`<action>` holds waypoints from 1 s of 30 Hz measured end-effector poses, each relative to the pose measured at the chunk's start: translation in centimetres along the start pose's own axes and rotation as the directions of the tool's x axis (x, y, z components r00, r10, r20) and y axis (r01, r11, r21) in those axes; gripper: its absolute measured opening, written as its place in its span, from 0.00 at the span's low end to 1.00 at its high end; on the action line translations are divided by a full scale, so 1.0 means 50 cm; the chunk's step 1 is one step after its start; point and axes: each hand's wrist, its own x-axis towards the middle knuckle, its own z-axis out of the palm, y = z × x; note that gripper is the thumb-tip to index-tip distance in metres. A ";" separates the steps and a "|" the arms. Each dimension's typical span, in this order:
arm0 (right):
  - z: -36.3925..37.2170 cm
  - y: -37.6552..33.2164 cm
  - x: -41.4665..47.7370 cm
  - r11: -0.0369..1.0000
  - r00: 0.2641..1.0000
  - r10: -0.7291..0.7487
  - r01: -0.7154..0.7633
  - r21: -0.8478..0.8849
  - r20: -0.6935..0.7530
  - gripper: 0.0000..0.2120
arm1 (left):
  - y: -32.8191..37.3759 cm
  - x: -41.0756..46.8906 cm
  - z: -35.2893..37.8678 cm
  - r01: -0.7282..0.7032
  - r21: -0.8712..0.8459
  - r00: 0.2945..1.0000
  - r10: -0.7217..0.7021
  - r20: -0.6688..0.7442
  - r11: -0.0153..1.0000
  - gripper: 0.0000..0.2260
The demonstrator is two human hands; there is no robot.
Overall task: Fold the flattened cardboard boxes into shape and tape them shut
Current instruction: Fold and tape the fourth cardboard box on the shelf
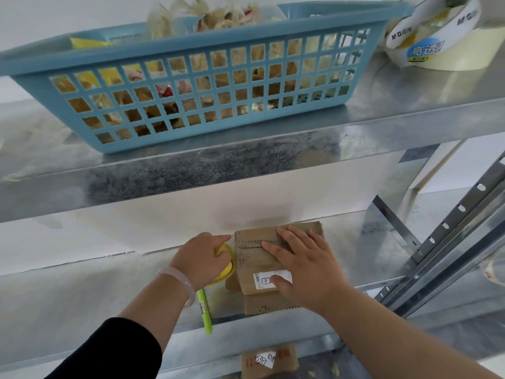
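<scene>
A small brown cardboard box (254, 258) with a white label stands on the middle metal shelf (82, 296). My right hand (300, 266) lies flat on its top, fingers spread, thumb on the label. My left hand (200, 258) grips a yellow tape roll (226, 265) right beside the box's left side, index finger pointing at the box's top edge. A flap of the box sticks out at the front under my right hand.
A green pen (205, 313) lies on the shelf by my left wrist. The upper shelf holds a blue basket (191, 86) of wrapped items and large tape rolls (437, 36). Another cardboard box (269, 361) sits on the shelf below. Steel uprights (451, 242) stand at right.
</scene>
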 end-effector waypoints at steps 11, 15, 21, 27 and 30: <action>-0.009 0.005 0.000 1.000 0.998 -0.008 0.006 0.029 0.061 0.34 | 0.006 -0.006 0.004 0.018 0.005 1.000 -0.018 -0.024 1.000 0.21; -0.005 0.014 0.000 0.997 0.994 -0.074 0.073 0.022 0.080 0.38 | 0.008 -0.005 0.002 0.018 0.015 1.000 -0.018 -0.019 1.000 0.21; -0.033 0.038 -0.003 0.990 0.994 -0.066 0.054 0.132 0.086 0.44 | 0.007 -0.003 0.003 0.036 0.047 0.999 -0.036 -0.007 0.998 0.21; -0.021 0.048 -0.013 0.993 0.994 0.109 -0.109 0.034 -0.004 0.42 | 0.007 0.001 0.006 0.044 0.050 0.999 -0.044 -0.001 0.998 0.21; -0.014 0.056 -0.012 0.994 0.994 0.063 -0.070 0.086 0.088 0.46 | 0.005 0.001 0.008 0.053 0.032 0.999 -0.054 0.009 0.998 0.21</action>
